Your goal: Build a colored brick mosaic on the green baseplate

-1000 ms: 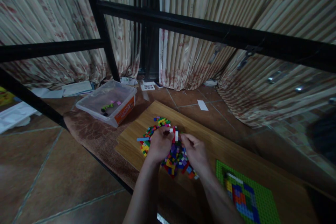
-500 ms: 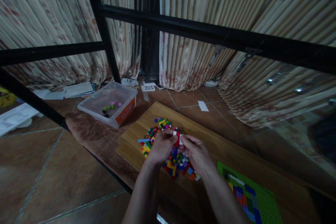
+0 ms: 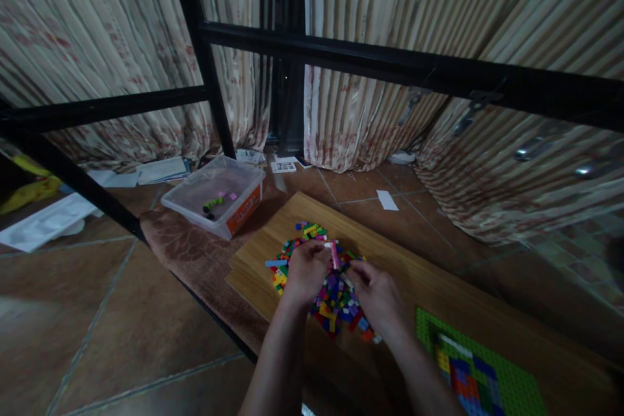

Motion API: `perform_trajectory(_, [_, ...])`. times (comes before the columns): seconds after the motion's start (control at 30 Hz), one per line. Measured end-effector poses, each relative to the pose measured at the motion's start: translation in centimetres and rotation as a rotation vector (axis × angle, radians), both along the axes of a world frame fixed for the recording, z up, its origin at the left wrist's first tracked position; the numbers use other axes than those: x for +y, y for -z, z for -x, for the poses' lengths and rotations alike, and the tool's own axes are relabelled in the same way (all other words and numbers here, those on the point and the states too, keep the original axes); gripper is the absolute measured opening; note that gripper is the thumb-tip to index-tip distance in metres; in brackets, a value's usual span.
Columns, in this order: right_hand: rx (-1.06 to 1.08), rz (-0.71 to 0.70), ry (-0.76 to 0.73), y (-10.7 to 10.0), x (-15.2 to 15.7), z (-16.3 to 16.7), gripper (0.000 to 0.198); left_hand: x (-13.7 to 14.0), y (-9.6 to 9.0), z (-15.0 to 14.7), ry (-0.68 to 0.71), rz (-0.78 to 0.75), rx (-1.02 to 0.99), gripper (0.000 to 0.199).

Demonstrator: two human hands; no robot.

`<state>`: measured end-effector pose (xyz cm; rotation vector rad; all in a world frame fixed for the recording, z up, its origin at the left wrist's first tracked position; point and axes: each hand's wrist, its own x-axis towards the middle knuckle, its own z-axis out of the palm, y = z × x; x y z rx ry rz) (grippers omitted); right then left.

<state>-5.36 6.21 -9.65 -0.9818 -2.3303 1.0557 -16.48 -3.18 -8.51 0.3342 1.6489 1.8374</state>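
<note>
My left hand is closed on a small assembly of toy bricks, a pinkish-red upright strip with a white bit at its left. It hovers over a heap of loose toy bricks in many colours. To the right, my right hand is apart from that assembly, its thumb and fingertips pinched together over the heap's right side. Whatever those fingertips hold, if anything, is too small to make out. A light-blue long brick lies left of my left hand.
The wooden board bears the heap and a green baseplate with coloured bricks on it, at the lower right. A clear plastic box with few pieces stands at the far left on a brown cloth. Black metal bars cross the view ahead.
My right hand has come away from the red and white bricks, moving right and slightly down. My left hand still holds bricks, now turned. The whole view has shifted slightly.
</note>
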Motion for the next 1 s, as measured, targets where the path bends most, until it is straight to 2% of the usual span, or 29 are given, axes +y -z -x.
perform_trajectory(0.17, [0.2,0.333,-0.02,-1.5,-0.3,0.8,0.038,0.8,-0.5,-1.5,0.013,-0.14,-0.122,0.023])
perform_trajectory(0.3, [0.305,0.476,0.017,-1.2,-0.7,0.8,0.035,1.1,-1.0,-2.3,0.009,-0.209,-0.096,0.025])
perform_trajectory(0.4, [0.367,0.606,0.015,-1.0,-0.8,0.5,0.032,0.9,-1.3,-2.5,0.061,-0.243,-0.101,0.027])
perform_trajectory(0.5, [0.405,0.712,0.025,-1.2,-0.9,0.5,0.029,0.7,-1.4,-2.3,0.092,-0.245,-0.108,0.028])
perform_trajectory(0.67, [0.409,0.875,0.069,-1.6,-1.2,0.9,0.03,0.6,-0.8,-1.7,0.058,-0.183,-0.077,0.024])
perform_trajectory(0.7, [0.394,0.861,0.072,-1.5,-1.1,0.9,0.031,0.5,-0.6,-1.5,0.057,-0.166,-0.049,0.025])
perform_trajectory(0.77, [0.341,0.744,0.073,-1.2,-0.9,0.9,0.032,0.2,-0.5,-1.0,0.055,-0.093,0.06,0.026])
perform_trajectory(0.9, [0.168,0.29,0.021,-0.2,0.0,0.9,0.025,-1.1,-0.5,0.0,0.027,0.253,0.363,0.021])
perform_trajectory(1.0, [0.013,0.034,-0.087,0.6,0.3,1.5,0.021,-1.8,-0.4,0.3,-0.008,0.497,0.488,0.017])
